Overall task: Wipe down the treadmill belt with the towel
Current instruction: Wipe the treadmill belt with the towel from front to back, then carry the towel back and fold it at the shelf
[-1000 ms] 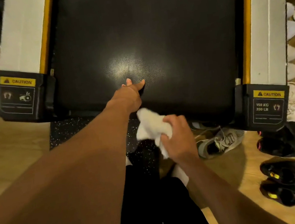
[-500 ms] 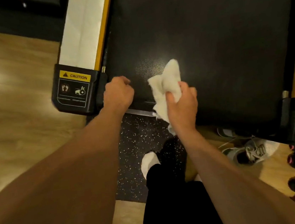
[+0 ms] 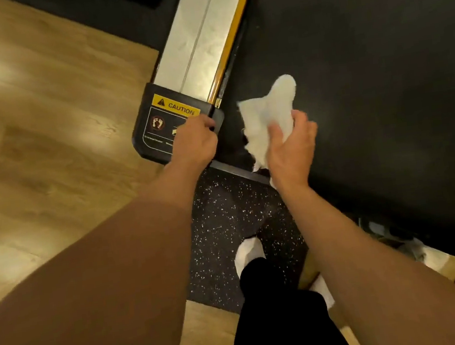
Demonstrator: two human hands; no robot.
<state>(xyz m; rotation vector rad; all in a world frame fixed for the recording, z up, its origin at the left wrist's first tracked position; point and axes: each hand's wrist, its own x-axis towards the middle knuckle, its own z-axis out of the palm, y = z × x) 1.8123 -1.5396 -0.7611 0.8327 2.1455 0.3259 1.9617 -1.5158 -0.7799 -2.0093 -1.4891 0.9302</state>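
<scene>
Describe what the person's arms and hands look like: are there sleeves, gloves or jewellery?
The left hand and the right hand wear no gloves; no watch, bracelet or ring shows. Both arms are bare as far as the view reaches, with no sleeves.

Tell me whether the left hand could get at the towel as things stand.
Probably yes. The left hand grips the corner cap right beside the towel, which the right hand holds; nothing lies between.
</scene>
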